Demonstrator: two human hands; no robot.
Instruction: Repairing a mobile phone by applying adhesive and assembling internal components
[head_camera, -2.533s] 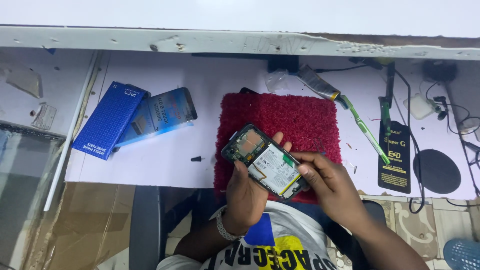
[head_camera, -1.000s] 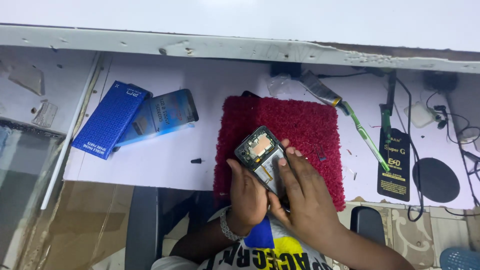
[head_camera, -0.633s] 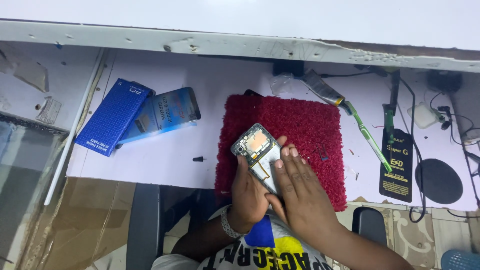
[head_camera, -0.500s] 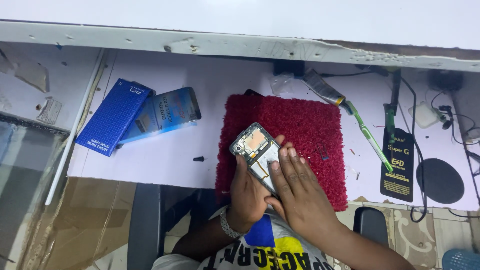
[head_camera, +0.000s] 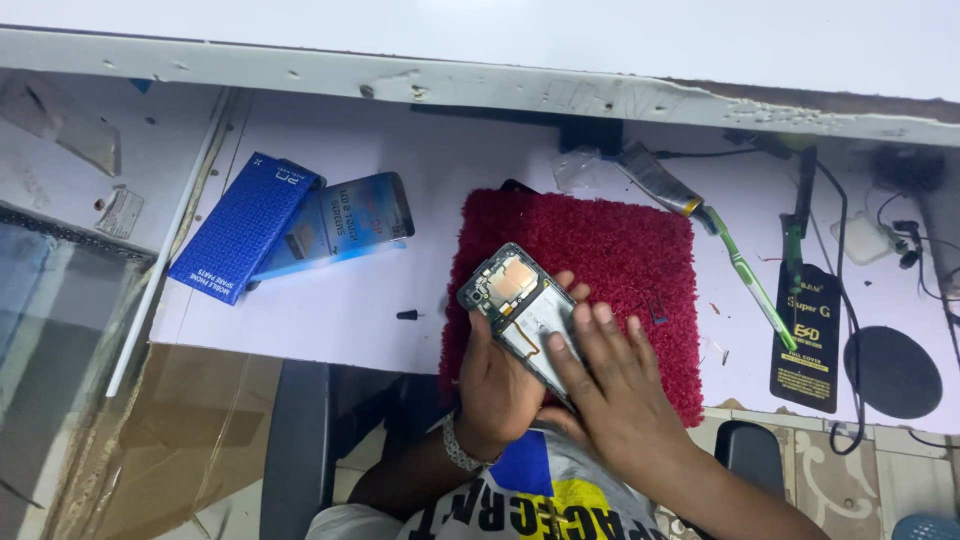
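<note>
My left hand (head_camera: 500, 385) grips an opened phone (head_camera: 515, 300) with its back cover off, so the inner board and battery area show. The phone is tilted, its top end pointing up-left over the near left part of a red fuzzy mat (head_camera: 600, 260). My right hand (head_camera: 615, 395) lies flat on the phone's lower half, fingers spread and pressing on it, and hides that end.
Two blue boxes (head_camera: 250, 240) lie at the left on the white bench (head_camera: 440, 160). A small black screw (head_camera: 407, 315) sits beside the mat. A green-handled tool (head_camera: 745, 275), a black packet (head_camera: 808, 335), a round black pad (head_camera: 893, 372) and cables are at the right.
The phone has been turned over from its green and white face to the open inner side. My right hand moved from its right edge onto its lower half.
</note>
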